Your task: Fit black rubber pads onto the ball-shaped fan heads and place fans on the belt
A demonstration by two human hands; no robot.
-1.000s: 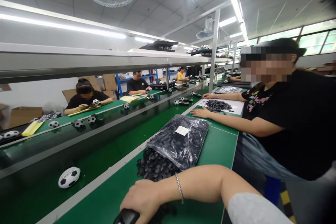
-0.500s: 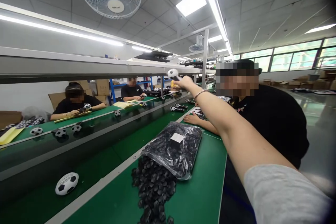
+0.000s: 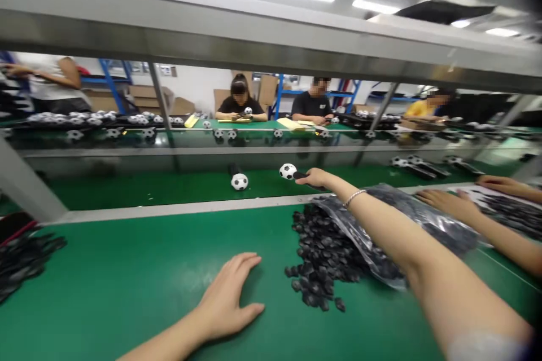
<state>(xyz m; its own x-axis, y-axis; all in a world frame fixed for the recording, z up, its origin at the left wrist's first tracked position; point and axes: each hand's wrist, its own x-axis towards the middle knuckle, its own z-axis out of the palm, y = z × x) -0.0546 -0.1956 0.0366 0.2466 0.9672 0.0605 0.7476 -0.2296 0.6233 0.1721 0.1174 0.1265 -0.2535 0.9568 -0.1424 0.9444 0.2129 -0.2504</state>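
My right hand (image 3: 312,178) is closed around the black handle of a soccer-ball-headed device (image 3: 288,171), held over the dark green conveyor strip. Another soccer-ball-headed device (image 3: 239,181) lies on that strip to its left, its black handle pointing away. My left hand (image 3: 228,299) is over the near green tabletop (image 3: 139,276), thumb and fingers apart, with nothing in it. Between my two arms, small black parts (image 3: 326,254) spill from a clear plastic bag (image 3: 381,237). My right forearm covers part of the bag.
A co-worker's hands (image 3: 453,206) rest at the right beside more black parts (image 3: 512,211). Another dark pile (image 3: 27,256) is at the left edge. A grey shelf beam (image 3: 254,28) spans overhead, with a post (image 3: 25,175) at left. Several people sit across the line.
The view has swung left and downward. My right hand, raised toward the far right before, is now lower over the strip, still holding the device. My left hand has come into view.
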